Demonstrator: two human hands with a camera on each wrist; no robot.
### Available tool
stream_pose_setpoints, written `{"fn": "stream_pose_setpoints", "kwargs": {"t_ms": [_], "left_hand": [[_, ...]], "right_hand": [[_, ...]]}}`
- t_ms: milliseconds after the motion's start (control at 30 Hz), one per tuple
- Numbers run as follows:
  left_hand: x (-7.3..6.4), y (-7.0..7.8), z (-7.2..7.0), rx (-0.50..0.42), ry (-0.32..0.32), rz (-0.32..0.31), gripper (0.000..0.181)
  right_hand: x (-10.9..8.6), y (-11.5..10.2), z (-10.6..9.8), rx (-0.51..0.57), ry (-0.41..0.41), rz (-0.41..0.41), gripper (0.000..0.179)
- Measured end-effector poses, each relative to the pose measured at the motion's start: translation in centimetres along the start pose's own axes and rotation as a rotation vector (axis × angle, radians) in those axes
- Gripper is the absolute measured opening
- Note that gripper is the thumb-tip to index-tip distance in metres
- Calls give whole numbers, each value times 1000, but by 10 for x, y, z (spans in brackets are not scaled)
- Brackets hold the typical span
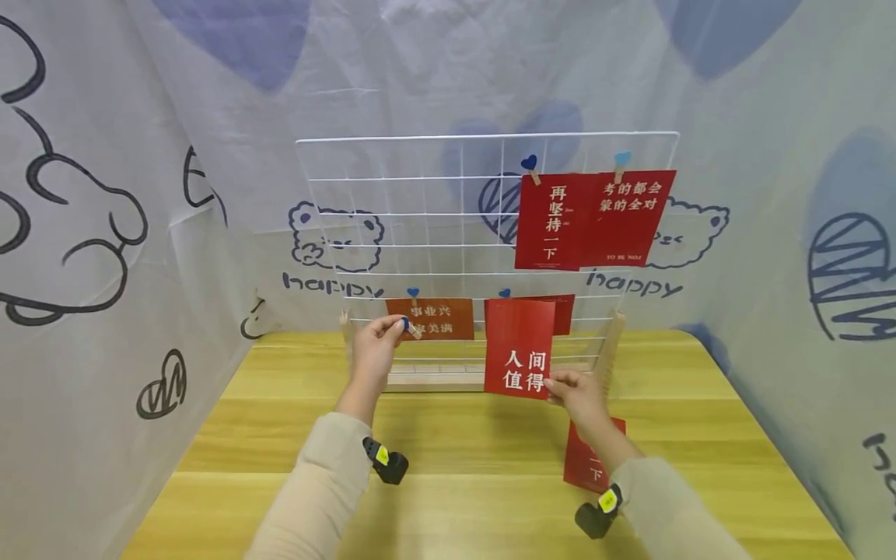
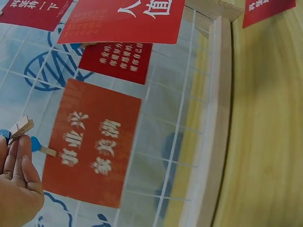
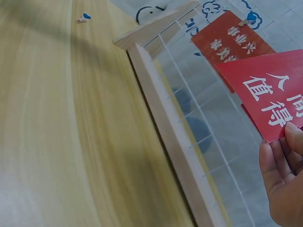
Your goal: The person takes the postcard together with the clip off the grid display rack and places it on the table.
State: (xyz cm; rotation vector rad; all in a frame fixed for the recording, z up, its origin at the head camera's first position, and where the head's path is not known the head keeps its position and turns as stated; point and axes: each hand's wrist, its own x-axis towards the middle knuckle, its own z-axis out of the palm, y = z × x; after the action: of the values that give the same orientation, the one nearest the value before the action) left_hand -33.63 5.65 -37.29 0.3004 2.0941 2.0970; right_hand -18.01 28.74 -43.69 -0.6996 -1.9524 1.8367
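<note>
My left hand [image 1: 374, 346] pinches a small wooden clothespin [image 2: 22, 126] with a blue heart on it, in front of the white wire grid [image 1: 420, 246]. Between the thumb and fingers of my right hand [image 1: 577, 393] is the lower right corner of a red card [image 1: 519, 342] with white characters, held upright before the grid. Behind it, partly covered, another red card [image 2: 116, 61] hangs from a blue-heart clip. An orange-red card [image 1: 448, 317] is clipped low on the grid, just beyond my left hand.
Two red cards [image 1: 549, 225] [image 1: 623, 222] hang at the grid's upper right. The grid stands in a wooden base [image 1: 434, 381] on the wooden table [image 1: 462, 498]. One red card [image 1: 586, 463] lies under my right forearm. A loose blue-heart clothespin [image 3: 84, 19] lies on the table.
</note>
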Motion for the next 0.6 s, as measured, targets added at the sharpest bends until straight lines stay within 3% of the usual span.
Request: {"fn": "stream_pose_setpoints", "kwargs": {"t_ms": [200, 433, 600], "left_hand": [[-5, -18, -4, 3, 18, -3, 19], [-11, -37, -13, -24, 36, -31, 20], [-14, -50, -23, -10, 53, -32, 20]], "right_hand": [[-3, 15, -3, -1, 3, -4, 22], [15, 71, -16, 83, -53, -88, 18], [4, 71, -19, 26, -32, -40, 19]]}}
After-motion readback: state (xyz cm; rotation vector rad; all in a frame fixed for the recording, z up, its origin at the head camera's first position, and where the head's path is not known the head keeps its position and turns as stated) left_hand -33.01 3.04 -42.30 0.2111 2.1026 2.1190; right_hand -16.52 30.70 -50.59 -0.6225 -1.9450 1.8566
